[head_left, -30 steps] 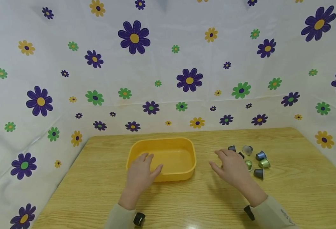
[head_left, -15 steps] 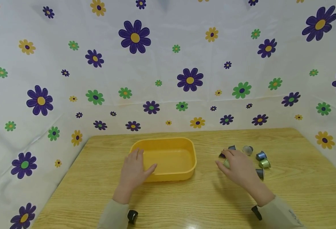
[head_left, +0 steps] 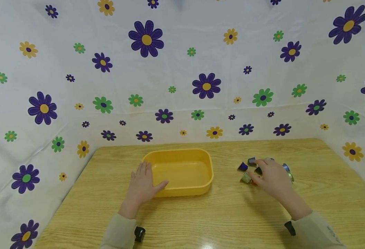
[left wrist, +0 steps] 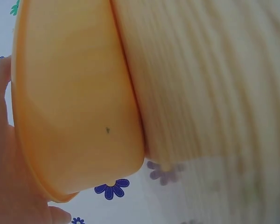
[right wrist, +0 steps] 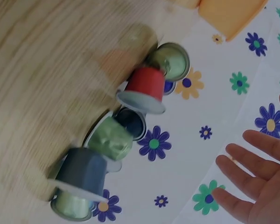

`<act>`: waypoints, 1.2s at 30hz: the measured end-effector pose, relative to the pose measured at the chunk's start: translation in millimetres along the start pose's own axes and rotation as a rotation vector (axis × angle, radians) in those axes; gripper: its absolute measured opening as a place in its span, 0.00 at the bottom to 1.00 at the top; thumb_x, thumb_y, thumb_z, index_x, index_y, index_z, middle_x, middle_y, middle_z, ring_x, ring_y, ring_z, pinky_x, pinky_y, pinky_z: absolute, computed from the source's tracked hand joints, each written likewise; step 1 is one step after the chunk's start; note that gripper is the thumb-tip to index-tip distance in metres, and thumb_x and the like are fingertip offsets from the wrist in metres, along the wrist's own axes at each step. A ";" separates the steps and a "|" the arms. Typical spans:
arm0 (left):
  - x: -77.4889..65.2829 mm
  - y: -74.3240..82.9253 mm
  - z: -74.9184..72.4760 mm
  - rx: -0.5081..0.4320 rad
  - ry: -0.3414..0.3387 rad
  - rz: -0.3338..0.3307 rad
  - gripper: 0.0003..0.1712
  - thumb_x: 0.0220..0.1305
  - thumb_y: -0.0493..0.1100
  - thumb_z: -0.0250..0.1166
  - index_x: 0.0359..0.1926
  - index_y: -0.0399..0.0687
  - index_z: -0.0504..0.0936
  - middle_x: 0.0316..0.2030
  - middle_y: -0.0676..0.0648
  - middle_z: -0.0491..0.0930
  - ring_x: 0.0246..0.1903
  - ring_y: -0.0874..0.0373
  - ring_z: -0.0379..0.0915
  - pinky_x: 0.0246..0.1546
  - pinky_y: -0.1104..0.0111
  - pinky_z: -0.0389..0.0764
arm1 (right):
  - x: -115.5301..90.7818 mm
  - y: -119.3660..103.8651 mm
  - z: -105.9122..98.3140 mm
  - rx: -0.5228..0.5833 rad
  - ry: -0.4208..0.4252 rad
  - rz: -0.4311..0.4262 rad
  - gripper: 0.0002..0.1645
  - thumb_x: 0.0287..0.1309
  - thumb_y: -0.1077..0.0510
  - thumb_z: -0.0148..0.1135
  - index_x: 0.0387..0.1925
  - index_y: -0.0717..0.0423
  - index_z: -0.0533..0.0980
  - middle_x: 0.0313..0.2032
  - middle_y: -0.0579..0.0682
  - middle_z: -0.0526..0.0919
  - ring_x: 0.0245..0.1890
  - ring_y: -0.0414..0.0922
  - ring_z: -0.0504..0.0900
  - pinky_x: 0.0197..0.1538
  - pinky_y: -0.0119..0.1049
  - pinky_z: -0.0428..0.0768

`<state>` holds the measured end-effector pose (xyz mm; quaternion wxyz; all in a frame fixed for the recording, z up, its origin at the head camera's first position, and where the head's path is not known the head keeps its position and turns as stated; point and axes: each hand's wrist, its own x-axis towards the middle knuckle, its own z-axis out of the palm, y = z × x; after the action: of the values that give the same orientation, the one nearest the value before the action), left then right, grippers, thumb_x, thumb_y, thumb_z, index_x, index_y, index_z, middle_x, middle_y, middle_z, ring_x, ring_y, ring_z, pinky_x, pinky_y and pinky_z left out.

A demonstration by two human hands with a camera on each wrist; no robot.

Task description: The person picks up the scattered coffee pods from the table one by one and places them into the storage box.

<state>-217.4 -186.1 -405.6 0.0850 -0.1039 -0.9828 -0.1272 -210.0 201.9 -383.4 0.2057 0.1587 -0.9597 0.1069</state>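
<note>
My left hand rests at the left end of a yellow plastic basin, its fingers straight along the rim and its thumb out over the near side. Nothing lies inside the basin. To its right, my right hand is held over a cluster of coffee capsules, fingers loosely spread and holding nothing. A purple capsule, a grey capsule and a green capsule show left of it. The right wrist view shows a red capsule and a dark grey capsule lying among others. My hand partly hides the group in the head view.
All of this stands on a wood-grain table. A white cloth printed with flowers hangs behind it and along both sides. Each forearm wears a sleeve with a black strap at the wrist.
My right hand has moved right across the capsules, uncovering the purple and green ones on the left. My left hand has shifted left from over the basin to its left rim.
</note>
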 end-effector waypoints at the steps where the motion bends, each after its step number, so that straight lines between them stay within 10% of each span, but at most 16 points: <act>1: -0.1 0.4 -0.5 0.000 -0.013 -0.005 0.57 0.53 0.70 0.49 0.62 0.23 0.50 0.62 0.27 0.47 0.62 0.35 0.41 0.55 0.41 0.47 | 0.3 2.7 -0.4 0.011 -0.004 0.005 0.27 0.52 0.48 0.59 0.42 0.68 0.75 0.39 0.63 0.77 0.38 0.57 0.76 0.37 0.48 0.75; 36: -2.1 0.6 -3.3 -0.036 -0.108 -0.039 0.57 0.54 0.70 0.48 0.62 0.22 0.46 0.62 0.25 0.40 0.62 0.34 0.34 0.57 0.44 0.46 | -14.9 78.1 -19.9 0.317 -0.080 -0.049 0.26 0.45 0.60 0.67 0.46 0.70 0.72 0.43 0.65 0.76 0.44 0.61 0.73 0.44 0.55 0.71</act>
<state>-214.8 -186.8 -402.8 0.0273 -0.0931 -0.9853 -0.1408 -217.2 283.6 -382.9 0.1425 0.2168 -0.9340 0.2456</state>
